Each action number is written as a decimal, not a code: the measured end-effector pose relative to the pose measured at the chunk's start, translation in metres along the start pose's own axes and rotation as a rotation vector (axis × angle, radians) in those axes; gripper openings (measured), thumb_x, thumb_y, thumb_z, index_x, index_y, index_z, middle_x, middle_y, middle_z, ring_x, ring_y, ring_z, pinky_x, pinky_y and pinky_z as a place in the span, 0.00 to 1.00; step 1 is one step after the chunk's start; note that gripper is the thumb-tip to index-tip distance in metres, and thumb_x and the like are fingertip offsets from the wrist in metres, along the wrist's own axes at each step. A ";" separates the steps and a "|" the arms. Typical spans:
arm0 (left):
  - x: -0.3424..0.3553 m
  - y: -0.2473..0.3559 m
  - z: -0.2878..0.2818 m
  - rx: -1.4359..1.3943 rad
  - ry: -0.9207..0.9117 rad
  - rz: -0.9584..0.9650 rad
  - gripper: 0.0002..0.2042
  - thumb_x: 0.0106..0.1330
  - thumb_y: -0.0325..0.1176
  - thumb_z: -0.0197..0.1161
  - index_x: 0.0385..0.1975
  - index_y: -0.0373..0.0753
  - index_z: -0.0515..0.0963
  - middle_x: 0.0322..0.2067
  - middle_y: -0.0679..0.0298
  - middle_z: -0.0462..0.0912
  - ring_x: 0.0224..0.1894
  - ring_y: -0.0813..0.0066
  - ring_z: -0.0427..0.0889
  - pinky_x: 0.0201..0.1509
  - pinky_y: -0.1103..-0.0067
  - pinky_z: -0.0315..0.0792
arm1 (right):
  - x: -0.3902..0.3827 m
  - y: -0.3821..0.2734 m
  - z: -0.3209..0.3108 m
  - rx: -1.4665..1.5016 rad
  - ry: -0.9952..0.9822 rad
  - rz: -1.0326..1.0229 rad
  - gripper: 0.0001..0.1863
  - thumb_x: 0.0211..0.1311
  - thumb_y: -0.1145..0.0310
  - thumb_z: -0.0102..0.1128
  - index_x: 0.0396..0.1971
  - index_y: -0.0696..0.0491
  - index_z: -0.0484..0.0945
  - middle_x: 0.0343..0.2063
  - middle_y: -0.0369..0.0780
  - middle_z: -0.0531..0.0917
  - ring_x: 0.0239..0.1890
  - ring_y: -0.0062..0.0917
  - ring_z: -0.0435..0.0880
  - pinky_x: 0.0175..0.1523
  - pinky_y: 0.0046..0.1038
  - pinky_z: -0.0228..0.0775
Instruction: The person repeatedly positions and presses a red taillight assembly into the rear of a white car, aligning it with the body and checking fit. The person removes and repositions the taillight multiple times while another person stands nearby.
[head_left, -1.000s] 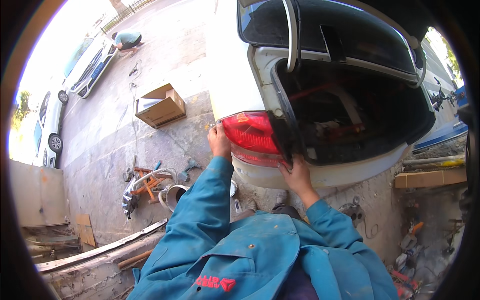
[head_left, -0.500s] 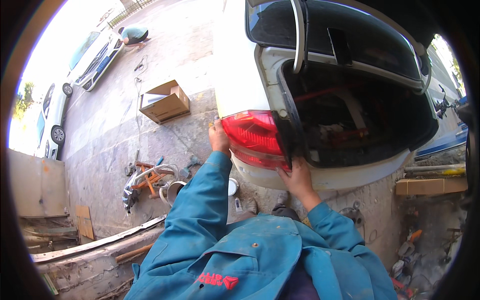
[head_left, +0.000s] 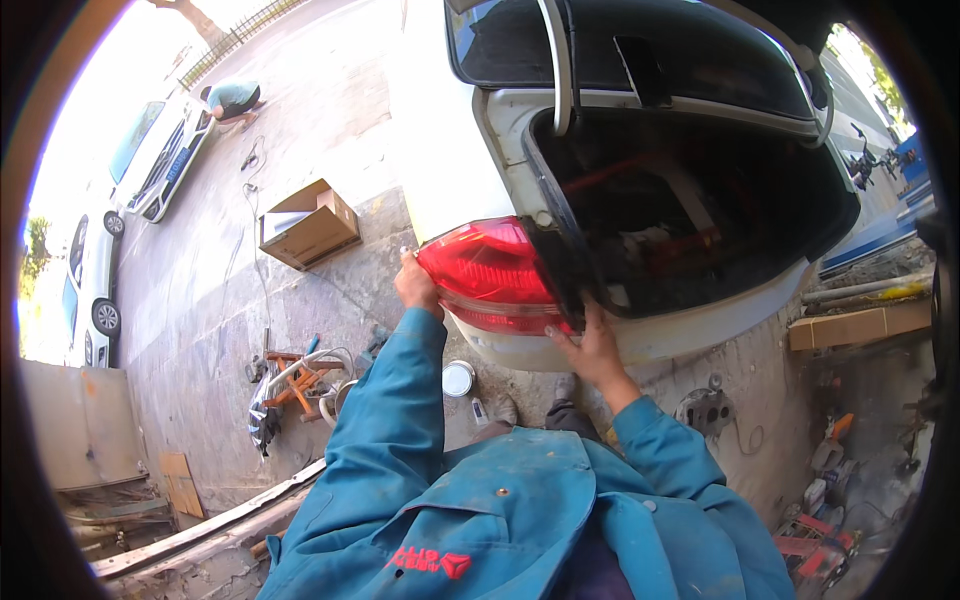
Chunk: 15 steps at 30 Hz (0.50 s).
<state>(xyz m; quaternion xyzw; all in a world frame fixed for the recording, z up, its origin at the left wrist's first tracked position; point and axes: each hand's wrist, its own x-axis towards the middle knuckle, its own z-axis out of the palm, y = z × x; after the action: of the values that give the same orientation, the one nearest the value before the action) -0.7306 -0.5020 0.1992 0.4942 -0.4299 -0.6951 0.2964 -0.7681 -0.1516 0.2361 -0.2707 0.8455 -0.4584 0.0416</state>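
Note:
A red tail light sits at the rear corner of a white car. My left hand grips its outer left edge, fingers curled round the side. At the lower right corner of the light, my right hand holds on with the thumb on the red lens; its fingertips reach behind toward the boot opening and are partly hidden. The boot stands open beside the light, its inside dark. Below the light runs the white bumper.
An open cardboard box stands on the ground at left. Nearer lie an orange-brown wooden stool, hoses and a round tin. Tools and parts clutter the right side. A person crouches by another white car.
The whole view has shifted and turned slightly, so the car appears further left. Both hands keep their places on the tail light.

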 end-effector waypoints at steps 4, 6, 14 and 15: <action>0.012 0.003 -0.006 0.105 0.027 -0.024 0.33 0.87 0.58 0.54 0.46 0.25 0.87 0.44 0.54 0.93 0.42 0.62 0.89 0.51 0.62 0.82 | -0.011 0.011 0.007 0.004 0.024 0.080 0.52 0.69 0.46 0.81 0.80 0.62 0.67 0.71 0.62 0.75 0.71 0.59 0.78 0.75 0.49 0.73; 0.012 0.006 -0.002 0.135 0.064 -0.026 0.34 0.86 0.59 0.53 0.45 0.26 0.87 0.43 0.54 0.93 0.43 0.61 0.90 0.50 0.63 0.82 | -0.011 0.021 0.011 -0.031 0.089 0.034 0.48 0.71 0.46 0.79 0.79 0.61 0.70 0.72 0.62 0.76 0.71 0.58 0.78 0.74 0.47 0.74; 0.006 0.010 -0.005 -0.010 -0.046 -0.056 0.33 0.86 0.57 0.51 0.51 0.26 0.86 0.47 0.50 0.92 0.45 0.55 0.93 0.45 0.60 0.87 | -0.016 0.067 0.005 0.532 0.050 0.679 0.32 0.83 0.46 0.61 0.66 0.62 0.82 0.59 0.52 0.89 0.64 0.42 0.85 0.65 0.40 0.76; 0.006 0.008 0.000 -0.005 -0.037 -0.071 0.33 0.86 0.57 0.51 0.52 0.25 0.86 0.48 0.50 0.92 0.45 0.55 0.93 0.45 0.60 0.87 | -0.021 0.077 0.009 0.582 0.070 0.767 0.32 0.84 0.46 0.60 0.65 0.62 0.83 0.57 0.51 0.91 0.63 0.41 0.86 0.65 0.39 0.76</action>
<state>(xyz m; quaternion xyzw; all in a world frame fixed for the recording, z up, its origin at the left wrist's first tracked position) -0.7332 -0.5108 0.2038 0.4956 -0.4159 -0.7150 0.2648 -0.7796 -0.1147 0.1655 0.0991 0.7219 -0.6365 0.2530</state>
